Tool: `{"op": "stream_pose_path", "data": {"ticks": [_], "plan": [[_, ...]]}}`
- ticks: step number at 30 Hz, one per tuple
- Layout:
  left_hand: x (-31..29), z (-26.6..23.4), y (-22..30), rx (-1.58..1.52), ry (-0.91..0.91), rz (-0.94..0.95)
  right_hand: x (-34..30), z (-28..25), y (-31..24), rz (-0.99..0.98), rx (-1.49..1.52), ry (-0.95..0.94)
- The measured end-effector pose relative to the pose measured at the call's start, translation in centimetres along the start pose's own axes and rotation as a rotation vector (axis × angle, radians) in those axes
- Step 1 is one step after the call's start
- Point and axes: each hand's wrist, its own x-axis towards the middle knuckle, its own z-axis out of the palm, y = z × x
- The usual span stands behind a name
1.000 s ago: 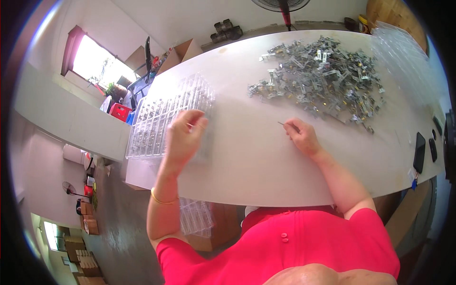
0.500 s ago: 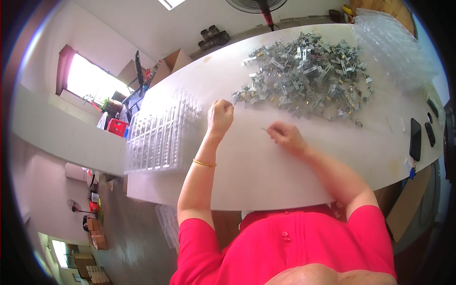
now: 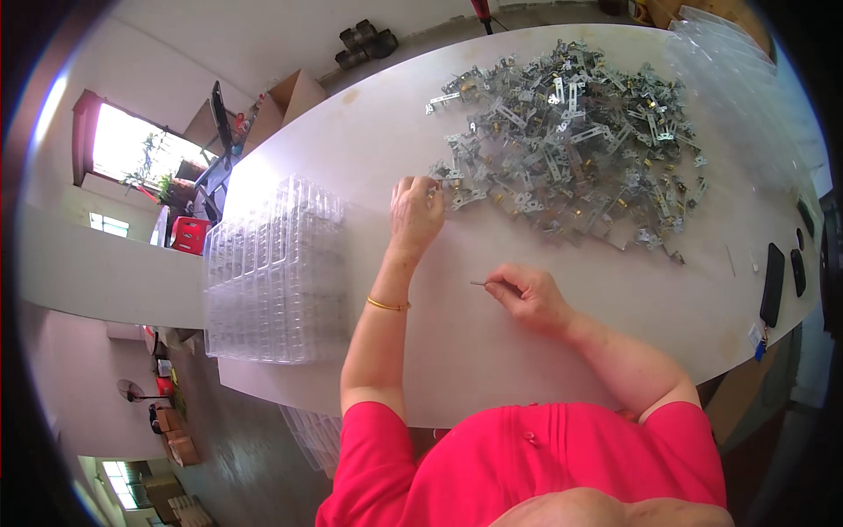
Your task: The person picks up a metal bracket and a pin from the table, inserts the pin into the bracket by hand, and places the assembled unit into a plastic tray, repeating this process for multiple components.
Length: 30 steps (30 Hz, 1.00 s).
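metal parts (image 3: 587, 136) beside left hand (image 3: 416, 215)

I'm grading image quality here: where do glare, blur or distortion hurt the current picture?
Head view: the window is blown out and glare whitens the table beyond the trays; head view: haze softens part of the metal pile, while left hand and right hand look fairly sharp; head view: fisheye corners go black.
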Motion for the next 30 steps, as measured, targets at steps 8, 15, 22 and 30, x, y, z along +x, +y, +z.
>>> {"op": "stream_pose_path", "data": {"ticks": [8,15,22,30], "plan": [[-3.0,-3.0,4.9,-0.08,-0.121,-0.083,-0.3,0.1,0.2,0.004,-0.022,0.004],[-3.7,-2.8,3.8,-0.189,-0.018,-0.178,-0.4,0.0,-0.3,0.013,0.012,-0.004],[-3.2,-0.8,4.4,-0.057,0.088,0.046,-0.3,0.1,-0.1,-0.032,-0.007,0.011],[-0.9,-0.1,4.0,0.136,-0.023,0.167,-0.4,0.0,0.2,-0.045,0.017,0.0]]}}
